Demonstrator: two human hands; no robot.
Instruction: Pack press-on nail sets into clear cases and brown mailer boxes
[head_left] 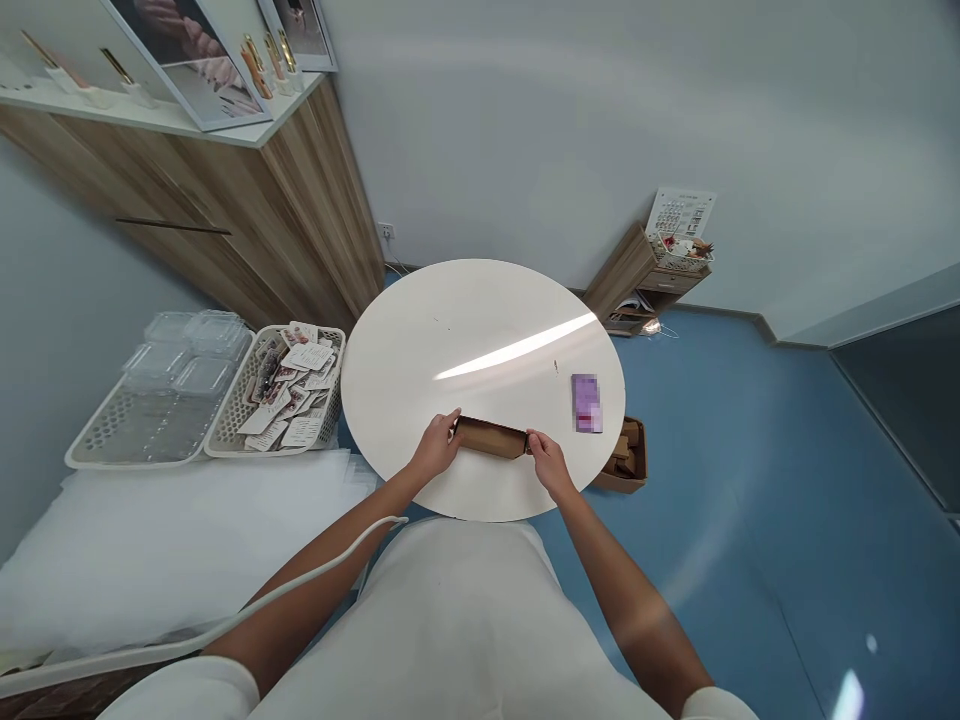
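Observation:
A long, narrow brown cardboard box [491, 438] is held level just over the near part of the round white table [420, 340]. My left hand [436, 446] grips its left end, fingers closed at the corner. At the opposite end, my right hand [548, 462] pinches the right edge between thumb and fingers. The box's inner side looks dark along its upper edge; its contents cannot be made out. To the right on the tabletop lies a small purple packet [586, 403], its print blurred.
A white basket full of printed cards [289, 395] stands left of the table, beside a basket with clear plastic trays [187, 355]. White sheeting [187, 540] lies before them. A carton of folded brown cardboard [626, 458] sits at the table's right. A wooden cabinet [300, 200] stands behind.

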